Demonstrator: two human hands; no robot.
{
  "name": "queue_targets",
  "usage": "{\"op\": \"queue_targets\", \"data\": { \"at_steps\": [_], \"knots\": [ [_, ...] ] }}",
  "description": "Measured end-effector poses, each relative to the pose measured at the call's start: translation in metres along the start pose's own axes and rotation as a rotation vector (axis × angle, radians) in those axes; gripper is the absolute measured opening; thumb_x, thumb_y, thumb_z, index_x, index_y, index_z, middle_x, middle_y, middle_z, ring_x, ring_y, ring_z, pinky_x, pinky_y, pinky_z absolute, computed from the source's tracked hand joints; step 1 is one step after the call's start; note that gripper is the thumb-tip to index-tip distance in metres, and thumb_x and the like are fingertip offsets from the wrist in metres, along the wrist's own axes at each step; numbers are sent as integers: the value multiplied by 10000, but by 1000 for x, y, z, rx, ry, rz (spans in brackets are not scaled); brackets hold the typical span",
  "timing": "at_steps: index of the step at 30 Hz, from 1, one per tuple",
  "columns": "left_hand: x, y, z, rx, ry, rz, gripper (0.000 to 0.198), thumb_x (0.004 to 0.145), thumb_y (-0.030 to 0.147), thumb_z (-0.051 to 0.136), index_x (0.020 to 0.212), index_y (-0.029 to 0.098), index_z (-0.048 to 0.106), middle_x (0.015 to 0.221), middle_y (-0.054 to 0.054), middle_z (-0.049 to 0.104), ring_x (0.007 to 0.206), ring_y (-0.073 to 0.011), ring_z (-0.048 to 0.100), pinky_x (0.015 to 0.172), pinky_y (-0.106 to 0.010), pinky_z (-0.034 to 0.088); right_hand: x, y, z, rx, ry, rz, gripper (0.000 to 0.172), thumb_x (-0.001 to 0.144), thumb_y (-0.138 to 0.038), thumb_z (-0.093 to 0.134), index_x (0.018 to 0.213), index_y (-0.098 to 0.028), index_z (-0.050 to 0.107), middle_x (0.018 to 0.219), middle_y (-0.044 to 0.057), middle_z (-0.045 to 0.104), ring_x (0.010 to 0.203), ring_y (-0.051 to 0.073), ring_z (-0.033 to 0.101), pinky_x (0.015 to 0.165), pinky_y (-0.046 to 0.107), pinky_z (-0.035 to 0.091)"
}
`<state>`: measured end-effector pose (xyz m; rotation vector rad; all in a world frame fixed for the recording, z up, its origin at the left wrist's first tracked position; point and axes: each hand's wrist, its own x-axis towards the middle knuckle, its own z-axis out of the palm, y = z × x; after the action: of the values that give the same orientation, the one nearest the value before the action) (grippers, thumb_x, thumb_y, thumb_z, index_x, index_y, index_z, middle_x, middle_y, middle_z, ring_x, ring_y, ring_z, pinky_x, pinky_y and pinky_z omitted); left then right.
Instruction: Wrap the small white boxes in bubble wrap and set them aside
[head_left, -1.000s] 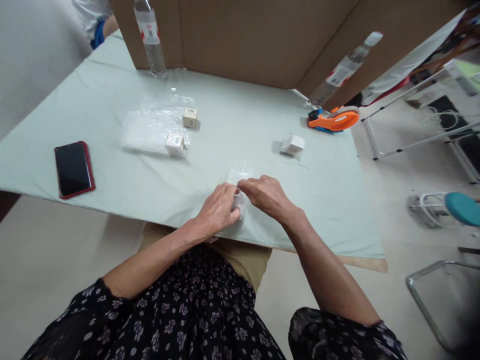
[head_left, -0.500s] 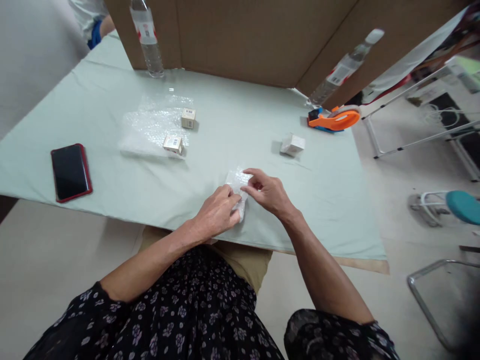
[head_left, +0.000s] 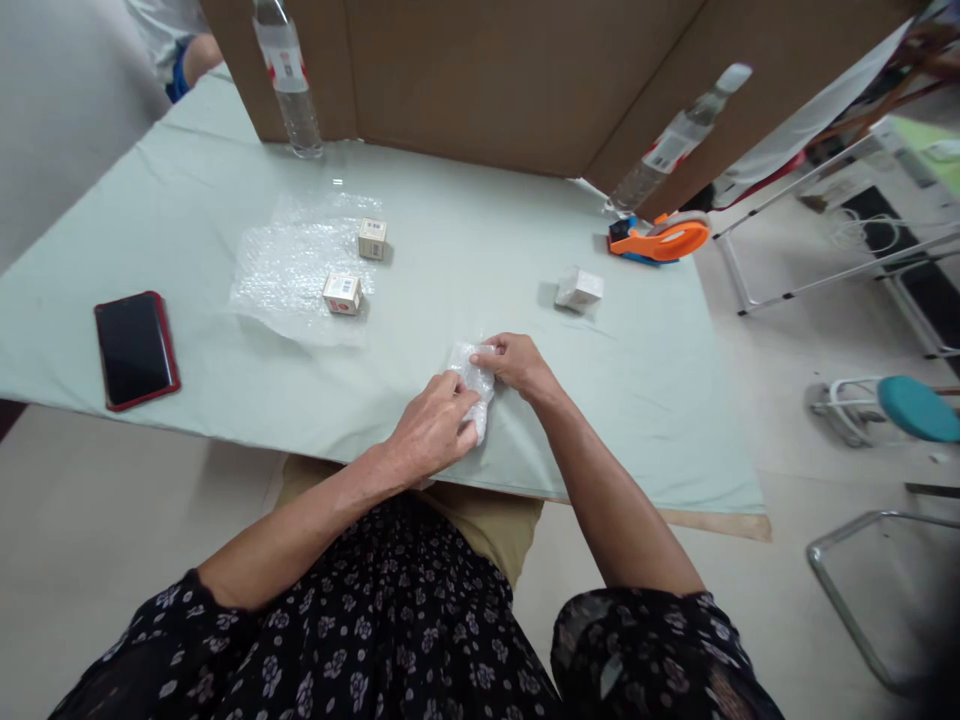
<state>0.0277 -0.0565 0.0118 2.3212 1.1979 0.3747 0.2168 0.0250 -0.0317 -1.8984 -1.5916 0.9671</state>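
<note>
A small bubble-wrap packet lies near the front edge of the table, between both hands. My left hand is closed on its near left side, fingers bent over the wrap. At its far right end, my right hand pinches the wrap between thumb and fingers. Whatever is inside the packet cannot be made out. Farther left, a flat bubble-wrap sheet carries a small printed box at its right edge. Another small box stands just behind that one. To the right sits a wrapped white box.
An orange tape dispenser lies at the back right beside a leaning water bottle. Another bottle stands back left by the cardboard panel. A red-cased tablet rests at the left. Someone's arm shows behind.
My right hand has moved slightly left and its thumb now presses on the packet's far end. My left hand keeps its hold. The whole view has shifted a little.
</note>
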Motion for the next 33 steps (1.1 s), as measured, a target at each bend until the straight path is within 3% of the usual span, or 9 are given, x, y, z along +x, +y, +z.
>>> {"op": "queue_targets", "data": {
  "at_steps": [4, 9, 13, 17, 21, 28, 33],
  "knots": [
    [-1, 1, -1, 91, -4, 71, 244, 885, 155, 537, 1098, 156, 656, 1417, -133, 526, 1156, -281, 558, 993, -434, 498, 0, -2, 2, 113, -66, -29, 269, 614, -422, 699, 700, -168, 671, 602, -34, 549, 596, 122, 464, 563, 260, 360],
    [-1, -1, 1, 94, -34, 76, 227, 906, 160, 504, 1070, 145, 660, 1097, -108, 697, 1038, -281, 573, 974, -437, 487, -9, -9, 6, 280, -15, -57, 259, 598, -413, 698, 691, -174, 656, 614, -35, 548, 605, 122, 446, 584, 268, 359],
    [-2, -4, 4, 36, 2, 45, 262, 887, 156, 532, 1120, 164, 652, 1129, -87, 704, 1036, -267, 573, 975, -410, 481, -23, -14, 11, 450, 72, -112, 246, 630, -408, 721, 713, -186, 652, 634, -41, 557, 611, 117, 446, 605, 265, 369],
    [-1, -8, 7, -11, 36, 33, 231, 887, 165, 535, 1082, 172, 660, 1115, -83, 709, 1015, -264, 583, 964, -414, 481, -40, -18, 11, 584, 59, -188, 233, 685, -396, 743, 733, -195, 636, 662, -38, 584, 625, 119, 487, 615, 262, 393],
    [-2, -13, 13, -71, 77, 64, 210, 887, 167, 536, 1053, 166, 665, 1080, -94, 686, 1045, -264, 583, 995, -432, 476, -55, -21, 9, 574, 77, -250, 190, 755, -361, 733, 778, -205, 625, 700, -37, 613, 667, 127, 540, 676, 272, 434],
    [-11, -18, 27, -253, 255, 12, 271, 872, 182, 557, 1125, 180, 653, 1138, -109, 550, 1057, -229, 587, 968, -394, 517, -74, -25, 17, 508, 195, -296, 140, 798, -320, 693, 790, -212, 604, 722, -43, 593, 681, 120, 540, 693, 266, 443],
    [-12, -17, 31, -284, 361, -44, 194, 833, 179, 604, 1027, 190, 595, 1088, -82, 555, 1028, -216, 585, 942, -378, 524, -88, -27, 26, 484, 231, -281, 136, 817, -333, 680, 806, -215, 614, 729, -34, 611, 687, 129, 549, 669, 259, 451]
  ]
}}
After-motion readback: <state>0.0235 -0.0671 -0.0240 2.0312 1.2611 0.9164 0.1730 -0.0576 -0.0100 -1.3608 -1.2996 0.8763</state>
